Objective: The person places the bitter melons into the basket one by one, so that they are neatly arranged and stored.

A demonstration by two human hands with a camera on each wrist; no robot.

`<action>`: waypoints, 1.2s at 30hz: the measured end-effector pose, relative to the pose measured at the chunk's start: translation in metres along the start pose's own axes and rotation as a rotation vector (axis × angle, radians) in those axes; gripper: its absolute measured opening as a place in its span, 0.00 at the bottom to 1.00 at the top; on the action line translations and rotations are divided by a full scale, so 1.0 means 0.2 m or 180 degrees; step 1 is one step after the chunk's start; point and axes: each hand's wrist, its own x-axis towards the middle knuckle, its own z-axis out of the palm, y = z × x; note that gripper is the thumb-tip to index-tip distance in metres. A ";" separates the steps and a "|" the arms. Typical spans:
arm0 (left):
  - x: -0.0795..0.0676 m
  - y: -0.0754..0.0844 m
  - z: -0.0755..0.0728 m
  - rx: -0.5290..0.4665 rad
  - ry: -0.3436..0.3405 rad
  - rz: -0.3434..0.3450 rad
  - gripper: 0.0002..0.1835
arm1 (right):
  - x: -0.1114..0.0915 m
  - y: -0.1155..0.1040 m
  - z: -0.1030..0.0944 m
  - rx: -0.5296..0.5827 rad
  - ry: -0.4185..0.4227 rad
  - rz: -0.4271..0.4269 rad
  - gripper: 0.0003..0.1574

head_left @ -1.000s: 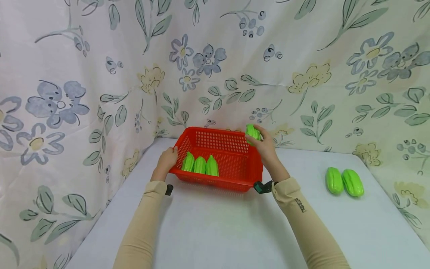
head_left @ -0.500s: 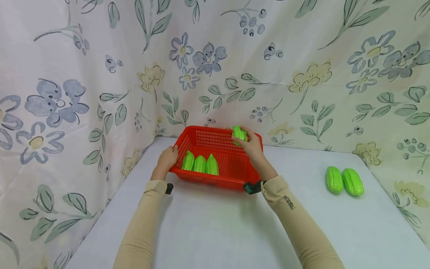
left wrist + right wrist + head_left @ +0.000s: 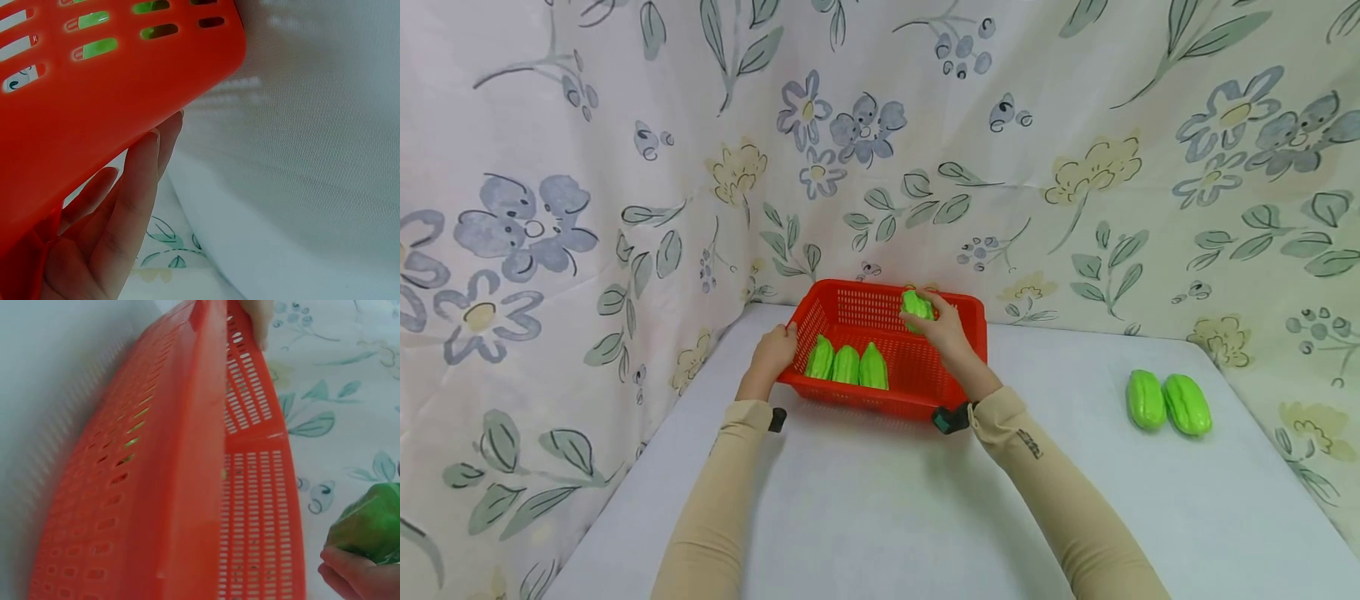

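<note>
A red perforated basket (image 3: 865,398) stands on the table. My left hand (image 3: 772,354) grips its left end; the left wrist view shows the fingers (image 3: 134,187) on the outside of the basket wall (image 3: 94,125). Above the basket, toward its back right, my right hand (image 3: 949,333) holds a green ridged gourd-like fruit (image 3: 916,310) between thumb and fingers. At the right edge of the right wrist view this fruit (image 3: 369,522) is raised past the basket rim. Three similar green fruits (image 3: 846,365) lie side by side in the basket's left part.
Two more green fruits (image 3: 1167,404) lie close together on the right of the white table (image 3: 880,517). A flower-patterned cloth (image 3: 880,125) hangs behind the table and along its left side, close behind the basket.
My right hand has carried the green fruit leftward and slightly down, from the basket's right rim to over its inside. The left hand keeps its hold on the basket.
</note>
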 end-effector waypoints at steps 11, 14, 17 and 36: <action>0.00 0.00 0.00 0.0037 0.0020 0.0007 0.33 | 0.02 0.04 0.04 -0.0169 -0.0319 0.0305 0.41; 0.00 0.00 0.00 0.0037 0.0011 -0.0007 0.33 | 0.04 0.05 0.05 -0.0200 -0.0389 0.0458 0.41; 0.00 0.00 0.00 0.0035 0.0010 -0.0014 0.33 | 0.05 0.06 0.05 -0.0316 -0.0466 0.0567 0.41; -0.01 0.00 0.00 0.0049 -0.0002 0.0024 0.34 | 0.10 0.09 0.11 -0.0555 -0.0890 0.1178 0.36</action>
